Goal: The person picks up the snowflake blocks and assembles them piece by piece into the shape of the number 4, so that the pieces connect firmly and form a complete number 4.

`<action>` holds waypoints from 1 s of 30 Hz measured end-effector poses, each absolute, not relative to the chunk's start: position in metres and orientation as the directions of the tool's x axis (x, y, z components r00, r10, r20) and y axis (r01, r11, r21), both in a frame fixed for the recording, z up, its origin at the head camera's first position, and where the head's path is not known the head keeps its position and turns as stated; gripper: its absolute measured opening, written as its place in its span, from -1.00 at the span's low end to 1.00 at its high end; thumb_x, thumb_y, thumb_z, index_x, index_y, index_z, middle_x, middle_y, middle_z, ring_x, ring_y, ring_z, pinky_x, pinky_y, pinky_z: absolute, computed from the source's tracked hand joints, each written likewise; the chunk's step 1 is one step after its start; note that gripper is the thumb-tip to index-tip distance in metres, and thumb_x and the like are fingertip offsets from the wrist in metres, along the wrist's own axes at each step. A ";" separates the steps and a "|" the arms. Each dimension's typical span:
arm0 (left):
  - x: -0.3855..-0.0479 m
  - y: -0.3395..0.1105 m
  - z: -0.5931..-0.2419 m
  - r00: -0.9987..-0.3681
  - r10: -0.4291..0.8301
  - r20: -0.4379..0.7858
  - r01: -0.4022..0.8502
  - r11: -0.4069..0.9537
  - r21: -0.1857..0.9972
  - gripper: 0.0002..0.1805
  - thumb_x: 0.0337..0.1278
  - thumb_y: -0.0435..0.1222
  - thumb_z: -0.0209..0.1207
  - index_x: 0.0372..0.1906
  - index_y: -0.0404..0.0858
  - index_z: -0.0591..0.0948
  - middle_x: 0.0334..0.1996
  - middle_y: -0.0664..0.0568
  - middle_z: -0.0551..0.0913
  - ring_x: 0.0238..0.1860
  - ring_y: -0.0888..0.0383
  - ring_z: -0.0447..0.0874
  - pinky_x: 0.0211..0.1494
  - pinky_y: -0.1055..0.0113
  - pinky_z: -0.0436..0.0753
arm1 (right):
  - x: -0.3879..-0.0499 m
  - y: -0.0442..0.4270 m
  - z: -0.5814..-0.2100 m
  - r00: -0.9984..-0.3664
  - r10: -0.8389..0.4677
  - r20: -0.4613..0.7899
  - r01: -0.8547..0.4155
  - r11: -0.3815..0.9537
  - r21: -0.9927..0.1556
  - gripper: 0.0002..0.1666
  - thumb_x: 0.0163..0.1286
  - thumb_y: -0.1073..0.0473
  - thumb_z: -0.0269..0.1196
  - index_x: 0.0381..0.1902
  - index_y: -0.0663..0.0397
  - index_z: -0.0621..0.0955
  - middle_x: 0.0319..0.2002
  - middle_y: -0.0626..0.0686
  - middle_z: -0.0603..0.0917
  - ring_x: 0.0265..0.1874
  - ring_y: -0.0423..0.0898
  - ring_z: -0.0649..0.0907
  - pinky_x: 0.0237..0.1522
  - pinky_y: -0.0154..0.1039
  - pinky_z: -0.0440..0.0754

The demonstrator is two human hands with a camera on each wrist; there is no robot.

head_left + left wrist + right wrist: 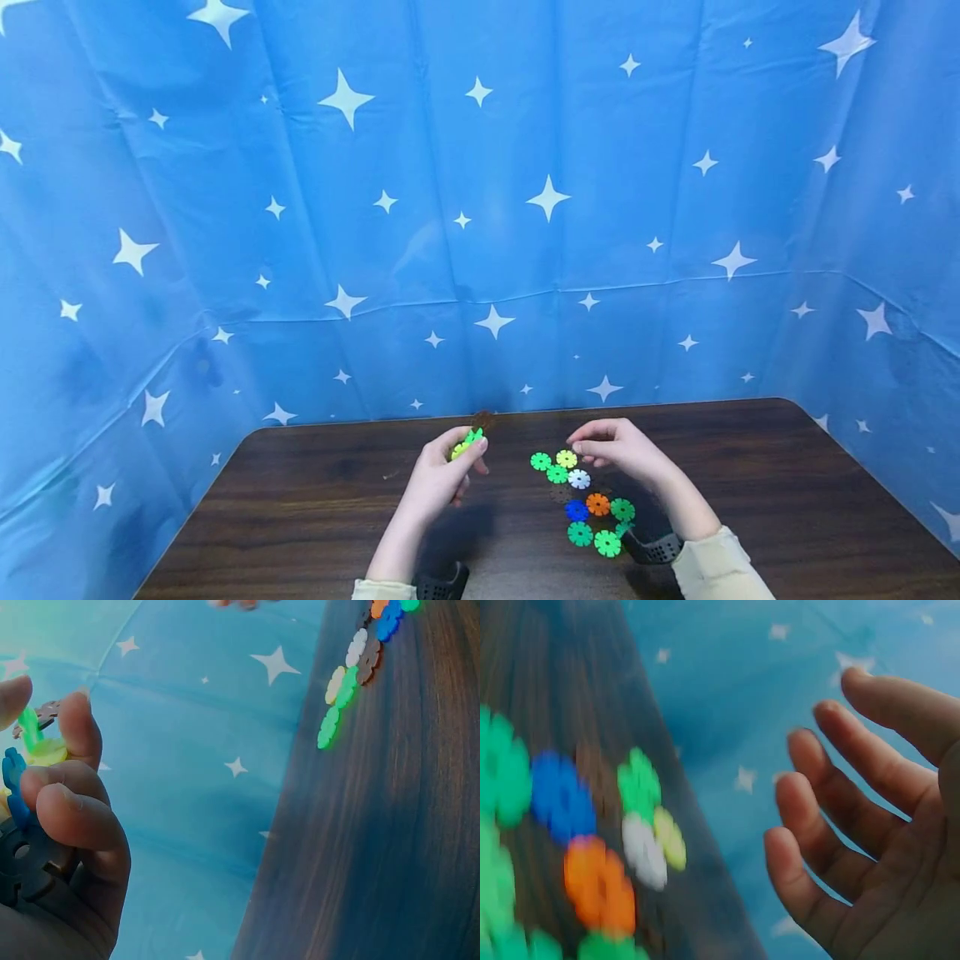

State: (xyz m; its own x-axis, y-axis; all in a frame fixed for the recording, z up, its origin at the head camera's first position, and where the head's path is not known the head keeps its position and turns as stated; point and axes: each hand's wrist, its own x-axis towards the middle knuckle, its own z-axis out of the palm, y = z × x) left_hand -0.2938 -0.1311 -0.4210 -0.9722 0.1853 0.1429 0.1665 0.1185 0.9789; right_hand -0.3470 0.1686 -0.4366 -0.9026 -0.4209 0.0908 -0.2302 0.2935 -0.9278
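Left hand (442,471): raised over the worktop (337,500), towards its far edge. Thumb and forefinger close on a yellow disc (459,450) and a green disc (474,435), with a brown disc (483,419) projecting beyond. The left wrist view also shows a blue disc (13,784) and a dark disc (21,868) within the curled fingers. The pieces appear slotted together; how deeply cannot be determined.

Right hand (621,450): fingers loosely curved and parted, nothing held, just above the far end of the loose discs. These lie right of the worktop's middle, well in from its right edge, and include a white disc (579,479), an orange disc (597,504) and a lime disc (607,543).

Handling, as judged: support the held pieces close to the joint, align slot with slot and press straight, without twisting. A loose disc is best lifted by its rim, leaving a notch exposed.

Materials: discs appear to be thin, smooth, rigid plastic, round, with notched rims and a central hole. Worktop: dark wood grain, rounded far corners. Backdrop (450,258): creased blue sheet, white stars.
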 end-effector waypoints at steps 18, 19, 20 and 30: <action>-0.294 -0.134 -0.423 -0.975 0.169 0.147 0.170 0.131 0.977 -0.57 0.27 0.00 0.19 0.04 -0.23 0.57 -0.51 -0.03 0.63 -0.77 0.22 0.29 -0.74 0.39 0.36 | -0.343 0.229 -0.470 -0.797 -0.598 -0.087 -0.195 0.391 -0.899 -0.68 0.21 0.36 0.32 -0.08 0.43 0.61 -0.31 0.09 0.60 -0.40 -0.07 0.51 -0.42 -0.24 0.49; -0.294 -0.135 -0.423 -0.974 0.169 0.149 0.172 0.132 0.976 -0.57 0.27 0.01 0.19 0.03 -0.22 0.57 -0.51 -0.03 0.63 -0.77 0.22 0.29 -0.74 0.39 0.36 | -0.343 0.229 -0.470 -0.784 -0.615 -0.086 -0.203 0.385 -0.901 -0.67 0.19 0.38 0.32 -0.08 0.43 0.60 -0.31 0.10 0.59 -0.38 -0.06 0.49 -0.41 -0.24 0.48; -0.294 -0.135 -0.423 -0.974 0.169 0.151 0.175 0.135 0.975 -0.57 0.27 0.01 0.19 0.02 -0.22 0.57 -0.51 -0.03 0.63 -0.77 0.22 0.29 -0.74 0.39 0.36 | -0.343 0.229 -0.471 -0.773 -0.629 -0.086 -0.208 0.379 -0.902 -0.66 0.17 0.40 0.33 -0.08 0.44 0.60 -0.31 0.10 0.57 -0.37 -0.06 0.48 -0.41 -0.24 0.46; -0.295 -0.136 -0.420 -0.969 0.186 0.165 0.193 0.148 0.970 -0.59 0.28 0.02 0.18 0.00 -0.22 0.58 -0.50 -0.03 0.63 -0.78 0.21 0.30 -0.74 0.39 0.37 | -0.343 0.227 -0.473 -0.768 -0.632 -0.104 -0.251 0.447 -0.859 -0.66 0.07 0.45 0.34 -0.13 0.26 0.68 -0.32 0.08 0.44 -0.36 -0.01 0.32 -0.42 -0.18 0.32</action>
State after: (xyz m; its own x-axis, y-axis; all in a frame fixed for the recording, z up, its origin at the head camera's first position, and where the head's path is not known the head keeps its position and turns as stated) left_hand -0.2950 -0.1358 -0.4203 -0.9687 0.1855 0.1646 0.1931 0.1477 0.9700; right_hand -0.3431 0.2272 -0.4734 -0.7678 -0.6321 -0.1045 -0.2509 0.4467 -0.8588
